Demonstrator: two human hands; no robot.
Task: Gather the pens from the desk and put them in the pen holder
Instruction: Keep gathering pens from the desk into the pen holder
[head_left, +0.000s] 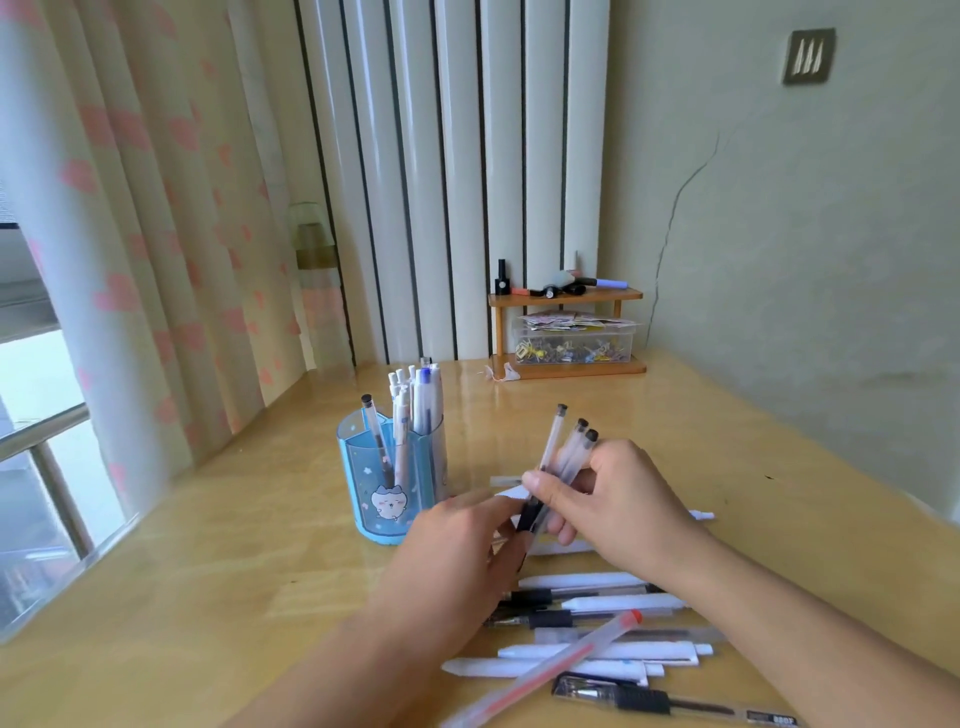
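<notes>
Nearest the camera, a black-grip clear pen (670, 701) and a red-capped clear pen (545, 670) are lying on the wooden desk (208, 571), the red one slanting across a loose pile of white and clear pens (587, 623) below the grip. Both forearms are reaching in over that pile. Right hand (623, 501) is curling round a bundle of three clear pens (563, 457), black end caps pointing up and away, thumb pressing across the barrels. Left hand (467, 540) is meeting the bundle from the left, fingertips at the dark lower ends of the bundle; cannot tell whether it is pinching or only touching. More white pens (698, 515) are poking out behind the right hand. Just left of the grip and slightly beyond, a blue pen holder (389, 483) with a cartoon cat is standing upright, already holding several white pens and one clear one. Well beyond the grip, a small wooden shelf (569, 332) is sitting against the wall, markers on top, a clear box of clips under. Curtain (130, 234) is hanging far left.
</notes>
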